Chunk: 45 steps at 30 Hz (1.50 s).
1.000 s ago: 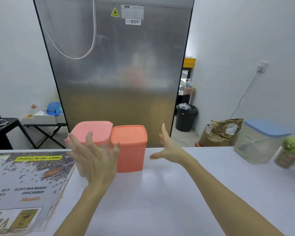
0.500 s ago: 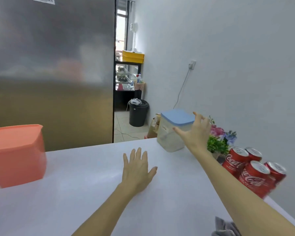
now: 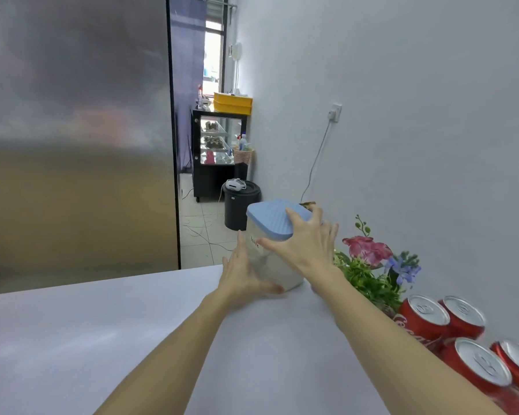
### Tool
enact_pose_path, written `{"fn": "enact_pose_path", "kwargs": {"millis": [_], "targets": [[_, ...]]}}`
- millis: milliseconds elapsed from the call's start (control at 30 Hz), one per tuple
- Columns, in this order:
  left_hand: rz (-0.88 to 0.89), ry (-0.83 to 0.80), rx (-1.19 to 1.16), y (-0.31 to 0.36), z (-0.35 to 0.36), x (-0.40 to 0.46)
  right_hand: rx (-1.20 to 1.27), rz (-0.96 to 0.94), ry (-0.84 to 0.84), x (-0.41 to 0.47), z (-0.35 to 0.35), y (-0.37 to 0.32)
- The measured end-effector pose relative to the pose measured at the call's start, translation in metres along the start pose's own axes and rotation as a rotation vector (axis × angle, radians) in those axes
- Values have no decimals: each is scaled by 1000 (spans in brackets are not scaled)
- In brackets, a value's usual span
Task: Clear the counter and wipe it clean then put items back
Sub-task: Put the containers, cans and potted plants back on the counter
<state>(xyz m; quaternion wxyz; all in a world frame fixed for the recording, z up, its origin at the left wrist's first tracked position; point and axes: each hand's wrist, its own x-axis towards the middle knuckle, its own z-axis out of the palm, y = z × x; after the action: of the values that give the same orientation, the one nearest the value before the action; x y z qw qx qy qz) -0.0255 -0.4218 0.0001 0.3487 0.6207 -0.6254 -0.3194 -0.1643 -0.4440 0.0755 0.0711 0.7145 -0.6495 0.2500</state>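
A clear plastic container [image 3: 286,274] with a pale blue lid [image 3: 268,217] stands at the far right end of the white counter [image 3: 102,339]. My right hand [image 3: 307,244] lies over the lid's near corner, fingers curled across the top and thumb on the front face. My left hand [image 3: 243,274] presses flat against the container's lower left side, fingers straight and pointing up, thumb along the base. The container's right side is hidden behind my right hand.
A pot of artificial flowers [image 3: 369,265] stands just right of the container. Several red cola cans [image 3: 462,348] sit near the wall. A steel fridge [image 3: 72,130] rises behind the counter, and a black bin [image 3: 240,205] stands on the floor beyond.
My view turned right, away from the two pink and orange containers. Both hands moved to the blue-lidded container; the right now grips its lid and the left came off the counter onto its side.
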Motion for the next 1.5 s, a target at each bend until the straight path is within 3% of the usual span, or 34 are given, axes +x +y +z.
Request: {"fn": "enact_pose_path", "kwargs": {"millis": [200,433,633,833,1067,1267,1500], "targets": [[132,105,-139,-6,9,8,96,-68,88,-4,-5,-2],[122,379,-251,-19,-46,-63,525,-226,223,-32,-28,-73],[-19,618,-228,-59,-125,-193,717,-380,14,-110,-35,-190],[-59,901,-69,-83,-217,-309,872,-622,-36,-181,-74,-303],[-140,1189,231,-81,-373,-326,1224,-611,-226,-165,-127,-461],[-160,1194,267,-110,-464,-308,1278,-569,-419,-127,-118,-552],[-187,1212,306,-160,-489,-294,1317,-507,-689,-106,-69,-590]]}}
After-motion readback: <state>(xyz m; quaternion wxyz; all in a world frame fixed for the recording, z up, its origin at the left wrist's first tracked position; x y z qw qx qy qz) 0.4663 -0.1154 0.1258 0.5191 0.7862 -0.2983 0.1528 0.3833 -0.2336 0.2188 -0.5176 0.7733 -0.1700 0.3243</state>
